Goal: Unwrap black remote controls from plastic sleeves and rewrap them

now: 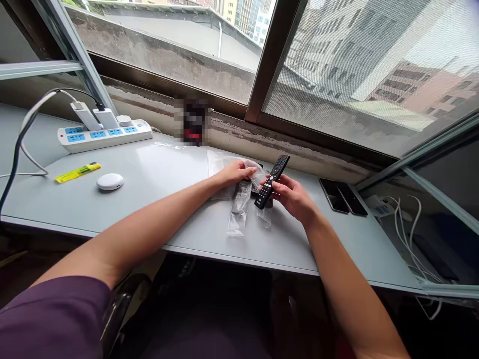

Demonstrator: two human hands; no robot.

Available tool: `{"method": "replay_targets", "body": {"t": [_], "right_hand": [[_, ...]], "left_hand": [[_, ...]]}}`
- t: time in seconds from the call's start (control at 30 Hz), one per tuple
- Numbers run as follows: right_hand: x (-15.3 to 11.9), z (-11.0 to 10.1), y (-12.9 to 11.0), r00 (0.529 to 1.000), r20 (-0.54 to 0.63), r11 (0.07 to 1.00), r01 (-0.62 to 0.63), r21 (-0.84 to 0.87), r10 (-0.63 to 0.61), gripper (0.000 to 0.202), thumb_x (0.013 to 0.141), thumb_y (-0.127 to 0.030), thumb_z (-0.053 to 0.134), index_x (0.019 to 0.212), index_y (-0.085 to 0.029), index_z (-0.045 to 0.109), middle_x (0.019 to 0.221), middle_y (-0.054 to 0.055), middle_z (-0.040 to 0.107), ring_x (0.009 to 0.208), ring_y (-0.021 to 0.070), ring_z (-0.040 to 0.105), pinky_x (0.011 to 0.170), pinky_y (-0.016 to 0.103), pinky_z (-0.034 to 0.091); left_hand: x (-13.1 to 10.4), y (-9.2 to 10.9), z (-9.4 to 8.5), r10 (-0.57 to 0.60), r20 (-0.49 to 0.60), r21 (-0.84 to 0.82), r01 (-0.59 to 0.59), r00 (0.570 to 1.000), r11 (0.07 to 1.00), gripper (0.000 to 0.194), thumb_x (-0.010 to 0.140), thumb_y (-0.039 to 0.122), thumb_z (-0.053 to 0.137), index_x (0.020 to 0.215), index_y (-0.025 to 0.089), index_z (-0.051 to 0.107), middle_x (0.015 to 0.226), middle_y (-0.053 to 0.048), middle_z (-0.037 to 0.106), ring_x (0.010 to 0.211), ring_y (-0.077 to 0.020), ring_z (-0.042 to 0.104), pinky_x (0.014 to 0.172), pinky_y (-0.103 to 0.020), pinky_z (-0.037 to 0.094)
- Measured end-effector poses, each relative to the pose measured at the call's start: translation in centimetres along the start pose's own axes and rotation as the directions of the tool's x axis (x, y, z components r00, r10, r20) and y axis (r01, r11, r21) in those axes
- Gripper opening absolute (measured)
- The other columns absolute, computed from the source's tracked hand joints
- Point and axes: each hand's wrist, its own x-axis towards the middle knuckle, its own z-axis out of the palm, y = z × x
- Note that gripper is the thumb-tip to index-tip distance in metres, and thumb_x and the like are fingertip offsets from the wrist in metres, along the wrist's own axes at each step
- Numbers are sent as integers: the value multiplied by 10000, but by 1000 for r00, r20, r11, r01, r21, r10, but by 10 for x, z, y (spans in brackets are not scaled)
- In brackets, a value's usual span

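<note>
A black remote control (272, 182) with small buttons is held tilted, top end up, in my right hand (294, 197), whose fingers grip its right side. My left hand (237, 172) pinches a clear plastic bag (238, 212) that hangs down onto the desk, just left of the remote. More clear plastic (215, 162) lies behind and beside my left hand. Another small piece of clear plastic (265, 218) shows below the remote's lower end. A dark object, partly hidden, lies behind the remote and the hands.
On the grey desk (149, 174), a white power strip (105, 135) with plugs stands at the back left. Nearer are a yellow packet (78, 172) and a white round case (110, 182). Two dark phones (342, 196) lie at the right. A blurred dark object (194, 122) stands by the window.
</note>
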Motion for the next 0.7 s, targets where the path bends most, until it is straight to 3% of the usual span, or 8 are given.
{"method": "replay_targets", "body": {"t": [0.43, 0.6, 0.7], "right_hand": [[0, 2, -2, 1000, -6, 998, -12, 60, 12, 453, 861, -559, 993, 1197, -290, 852, 1151, 58, 854, 1054, 279, 814, 1003, 463, 662], [0, 3, -3, 999, -37, 999, -7, 52, 9, 453, 854, -572, 986, 1186, -295, 850, 1145, 62, 851, 1043, 282, 804, 1012, 481, 659], [0, 3, -4, 999, -43, 999, -9, 43, 10, 473, 841, -586, 986, 1186, -294, 846, 1151, 69, 853, 1050, 295, 804, 1016, 496, 658]], "left_hand": [[3, -3, 0, -14, 1, 12, 14, 1000, 1000, 375, 982, 483, 714, 787, 164, 743, 764, -74, 746, 709, -203, 663, 762, -358, 519], [3, -4, 0, -5, 9, -19, 5, 1000, 1000, 337, 980, 465, 727, 919, 143, 805, 772, -66, 747, 720, -201, 663, 767, -354, 522], [3, -4, 0, -7, -5, -13, 7, 1000, 1000, 346, 973, 475, 747, 896, 142, 805, 763, -68, 743, 718, -202, 661, 757, -351, 518]]}}
